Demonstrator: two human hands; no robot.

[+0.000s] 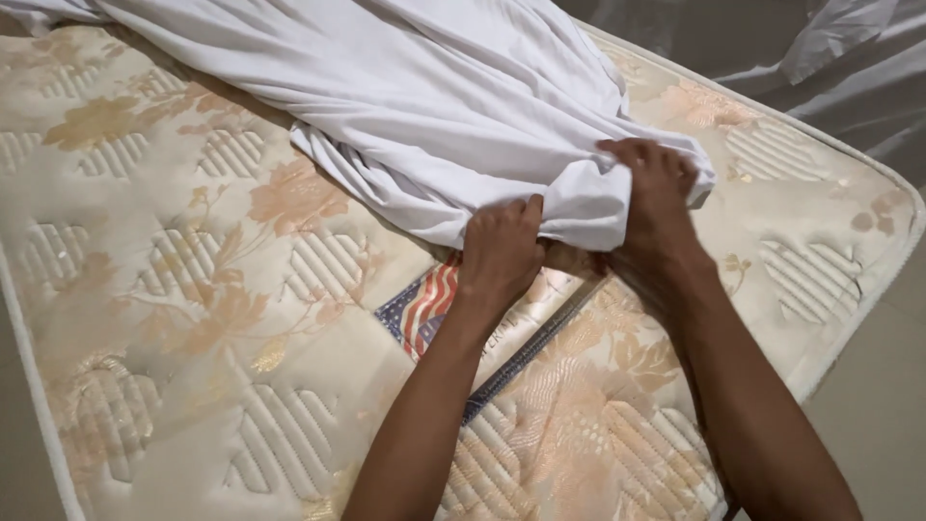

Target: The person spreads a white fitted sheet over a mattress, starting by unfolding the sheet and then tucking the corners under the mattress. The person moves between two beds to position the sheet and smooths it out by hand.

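Both hands, left [500, 253] and right [654, 198], had their grip clamped on the sheet's [434, 106] bunched end near the mattress's [193, 318] right corner, its length running away toward the far-left edge.

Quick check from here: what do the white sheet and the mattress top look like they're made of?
White sheet: thin, soft woven fabric, matte, probably cotton or a blend; it drapes and bunches into fine folds where the left hand and right hand grip it.
Mattress: quilted damask-like ticking with slight sheen, cream with a peach floral pattern; stitched ridges show padding beneath, corded piping along the edge.
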